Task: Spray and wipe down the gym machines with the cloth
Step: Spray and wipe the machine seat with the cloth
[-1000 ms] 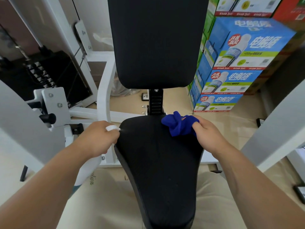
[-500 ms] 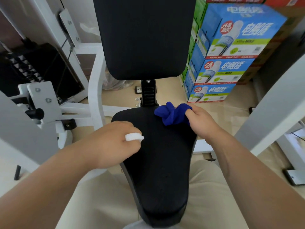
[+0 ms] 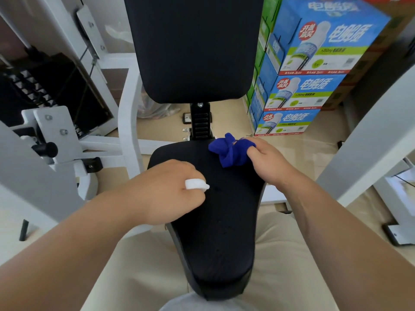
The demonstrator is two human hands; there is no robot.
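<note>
Here, the black seat pad (image 3: 215, 232) stretches forward. Over its middle, the left hand (image 3: 166, 189) curls its fingers round a white spray nozzle (image 3: 196, 184). Farther on, the right hand (image 3: 267, 156) pinches the bunched blue cloth (image 3: 229, 151) on the seat's far right corner, below the backrest (image 3: 193, 48).

Spray bottle (image 3: 196, 184) mostly out of sight beneath left hand (image 3: 165, 190); backrest (image 3: 193, 48) top beyond upper edge.

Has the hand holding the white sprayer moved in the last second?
Yes. The left hand with the white sprayer has shifted right, from beside the left edge of the black seat pad to over it.
</note>
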